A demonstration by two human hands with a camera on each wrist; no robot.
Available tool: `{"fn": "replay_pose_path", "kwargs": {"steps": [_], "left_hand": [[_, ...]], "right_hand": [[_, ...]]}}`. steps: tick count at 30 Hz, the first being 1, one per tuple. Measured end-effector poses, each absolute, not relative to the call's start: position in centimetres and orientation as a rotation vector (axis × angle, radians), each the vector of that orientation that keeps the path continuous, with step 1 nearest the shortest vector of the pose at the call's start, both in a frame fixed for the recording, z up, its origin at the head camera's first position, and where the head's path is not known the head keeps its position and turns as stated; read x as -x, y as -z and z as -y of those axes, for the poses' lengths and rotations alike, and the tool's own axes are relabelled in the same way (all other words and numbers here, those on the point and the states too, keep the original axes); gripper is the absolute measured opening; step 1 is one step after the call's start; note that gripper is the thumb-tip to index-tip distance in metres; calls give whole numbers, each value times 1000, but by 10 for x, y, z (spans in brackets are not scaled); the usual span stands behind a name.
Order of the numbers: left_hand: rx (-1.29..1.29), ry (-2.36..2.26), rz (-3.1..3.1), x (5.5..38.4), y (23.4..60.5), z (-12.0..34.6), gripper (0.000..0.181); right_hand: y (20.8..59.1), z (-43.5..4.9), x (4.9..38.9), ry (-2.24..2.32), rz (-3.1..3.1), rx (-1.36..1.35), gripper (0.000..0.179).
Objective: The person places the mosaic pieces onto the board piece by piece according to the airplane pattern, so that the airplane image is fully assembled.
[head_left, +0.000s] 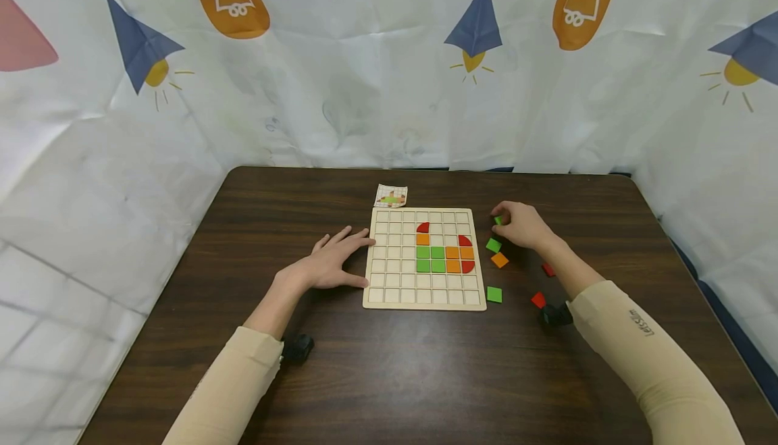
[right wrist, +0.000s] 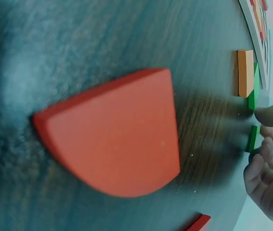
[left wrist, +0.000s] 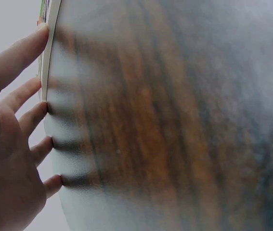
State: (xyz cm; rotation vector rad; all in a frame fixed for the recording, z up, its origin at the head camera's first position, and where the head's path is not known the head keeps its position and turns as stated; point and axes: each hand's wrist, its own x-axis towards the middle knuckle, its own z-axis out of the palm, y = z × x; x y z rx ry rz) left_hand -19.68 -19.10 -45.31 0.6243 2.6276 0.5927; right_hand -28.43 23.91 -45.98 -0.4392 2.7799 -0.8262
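Observation:
A pale wooden grid board (head_left: pixel 394 283) lies on the table, with green and orange square tiles and red rounded pieces set in its cells. My left hand (head_left: pixel 325 263) is spread at the board's left side, thumb and index fingertip touching its edge. Beyond the board's right edge, my right hand (head_left: pixel 521 224) has its thumb and fingers about a small green tile (right wrist: pixel 253 138), partly hidden in the head view. Just below that hand lie another green tile (head_left: pixel 494 245) and an orange tile (head_left: pixel 500 260).
A small picture card (head_left: pixel 391 196) touches the board's top left. Further right are a red rounded piece (right wrist: pixel 122 137) and a second red piece (head_left: pixel 548 269), under the right forearm. One more green tile (head_left: pixel 494 294) lies near the board's lower right corner.

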Motion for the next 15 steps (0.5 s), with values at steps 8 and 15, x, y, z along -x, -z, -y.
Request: {"fn": "replay_pose_path", "kwargs": {"steps": [8,15], "left_hand": [[-626,-589,-2629,197,453,191,89],[-624,-594,-2631,197,454,191,89]], "right_hand": [[461,-242,285,801,-2789,418,36],[460,-243,284,790,-2786,423,36]]}}
